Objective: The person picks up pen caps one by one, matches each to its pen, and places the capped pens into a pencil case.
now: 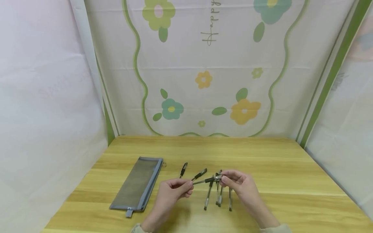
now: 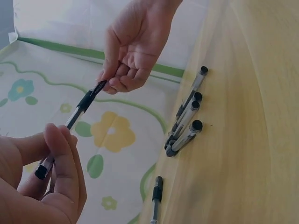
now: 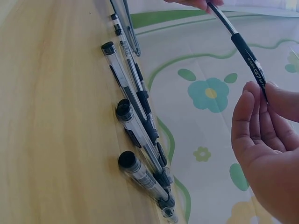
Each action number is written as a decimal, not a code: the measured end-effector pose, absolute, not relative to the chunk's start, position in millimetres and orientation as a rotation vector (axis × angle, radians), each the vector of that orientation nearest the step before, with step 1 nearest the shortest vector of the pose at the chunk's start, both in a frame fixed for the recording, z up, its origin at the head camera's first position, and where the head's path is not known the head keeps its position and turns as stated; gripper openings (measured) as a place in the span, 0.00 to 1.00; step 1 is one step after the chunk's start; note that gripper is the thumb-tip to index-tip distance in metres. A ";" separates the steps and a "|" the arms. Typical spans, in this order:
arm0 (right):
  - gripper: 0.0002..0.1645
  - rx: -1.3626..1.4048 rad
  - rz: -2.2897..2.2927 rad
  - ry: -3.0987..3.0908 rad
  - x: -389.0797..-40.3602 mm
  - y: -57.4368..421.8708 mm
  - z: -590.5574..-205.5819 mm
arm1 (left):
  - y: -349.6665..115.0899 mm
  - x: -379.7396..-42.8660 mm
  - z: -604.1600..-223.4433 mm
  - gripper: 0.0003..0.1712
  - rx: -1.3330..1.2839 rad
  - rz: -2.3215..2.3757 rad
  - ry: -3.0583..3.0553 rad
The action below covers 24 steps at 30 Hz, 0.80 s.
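A gel pen [image 1: 209, 180] with a clear barrel and black grip is held above the table between both hands. My left hand [image 1: 175, 191] pinches its black-ended barrel; in the left wrist view, that end pokes out past the fingers [image 2: 60, 154]. At the other end, my right hand [image 1: 240, 186] grips the pen by its tip end between thumb and fingertips. Similar pens lie on the table: several, including one pen [image 1: 208, 195], below the right hand, and two more, one pen [image 1: 184, 170] and another pen [image 1: 200, 173], behind the left hand, which partly hides them.
On the left of the wooden table [image 1: 291, 181] lies a flat grey mesh zip pouch [image 1: 135, 184], with a fabric tab at its near end. Flower-printed cloth [image 1: 180, 64] hangs at the back, and white cloth panels stand at both sides.
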State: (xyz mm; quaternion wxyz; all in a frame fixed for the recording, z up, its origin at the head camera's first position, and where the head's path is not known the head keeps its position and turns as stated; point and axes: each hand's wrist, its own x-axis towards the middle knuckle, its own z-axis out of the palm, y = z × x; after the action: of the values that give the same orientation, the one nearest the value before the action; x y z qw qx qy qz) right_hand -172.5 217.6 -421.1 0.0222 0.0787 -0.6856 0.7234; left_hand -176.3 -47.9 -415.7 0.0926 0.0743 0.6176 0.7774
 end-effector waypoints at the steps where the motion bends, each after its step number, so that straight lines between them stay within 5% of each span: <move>1: 0.24 0.237 2.239 -2.129 -172.4 217.6 -420.8 | -47.6 -176.3 -415.6 0.14 0.229 2.305 1.852; 24: 0.22 0.301 2.187 -2.189 -173.3 219.7 -418.9 | -46.0 -173.8 -413.4 0.12 0.288 2.284 1.925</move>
State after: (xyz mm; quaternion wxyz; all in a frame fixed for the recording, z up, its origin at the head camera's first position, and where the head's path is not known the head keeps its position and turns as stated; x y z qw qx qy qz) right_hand -173.3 219.7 -418.9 0.0164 0.0969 -0.7041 0.7033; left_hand -173.8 -46.0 -413.4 0.0705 0.0959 0.6398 0.7593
